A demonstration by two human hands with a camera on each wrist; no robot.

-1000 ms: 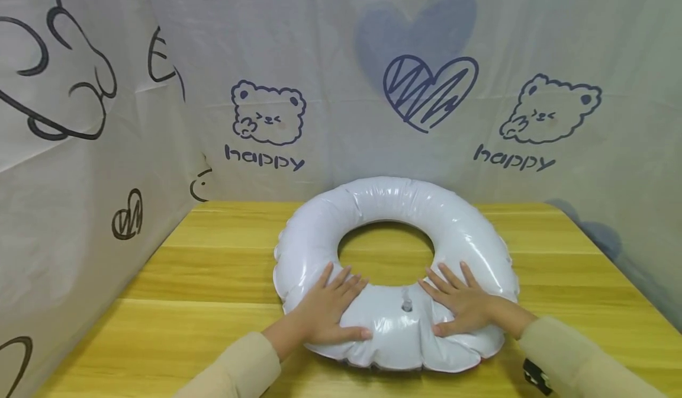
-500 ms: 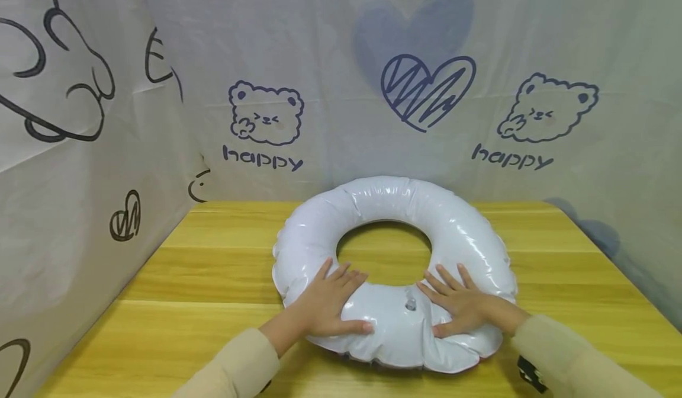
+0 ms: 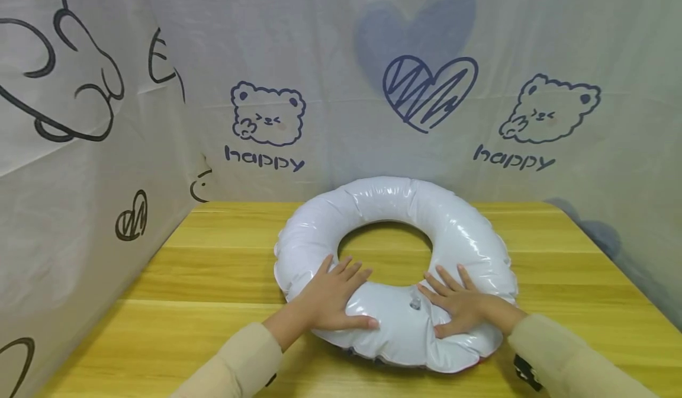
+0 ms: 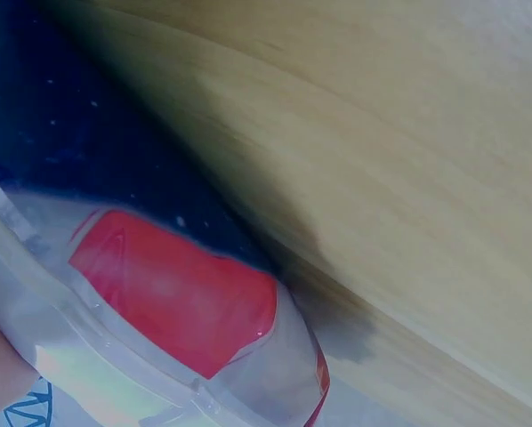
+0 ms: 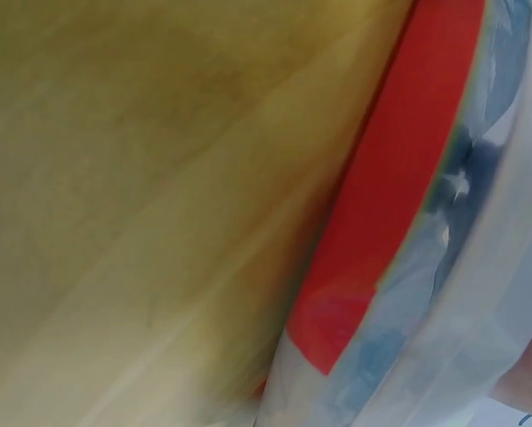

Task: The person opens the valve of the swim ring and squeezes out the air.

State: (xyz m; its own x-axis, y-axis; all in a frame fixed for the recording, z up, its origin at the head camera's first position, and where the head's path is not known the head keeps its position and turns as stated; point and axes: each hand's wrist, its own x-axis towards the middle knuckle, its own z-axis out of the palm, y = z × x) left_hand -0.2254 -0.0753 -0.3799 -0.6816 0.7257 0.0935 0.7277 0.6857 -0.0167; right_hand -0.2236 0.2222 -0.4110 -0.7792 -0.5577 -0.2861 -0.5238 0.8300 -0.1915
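A white inflatable swim ring (image 3: 396, 193) lies on the wooden table, puffed up, with creases along its near side. Its small clear valve (image 3: 415, 303) stands on the near part, between both hands. Spread flat, the left hand (image 3: 333, 300) presses on the ring's near left, fingertips by the inner hole and thumb toward the valve. On the near right, the right hand (image 3: 463, 306) rests with fingers spread. Both wrist views look at the ring's underside, where a red patch (image 4: 181, 289) beside dark blue shows on the left and a red band (image 5: 395, 196) on the right.
The yellow wood-grain table (image 3: 213, 291) extends around the ring on all sides. A pale cloth backdrop (image 3: 341, 131) with bear and heart drawings hangs behind, close to the ring's far edge, and continues along the left and right sides.
The left hand has shifted slightly right on the ring, and the valve has moved slightly right too. The right hand stays nearly in place.
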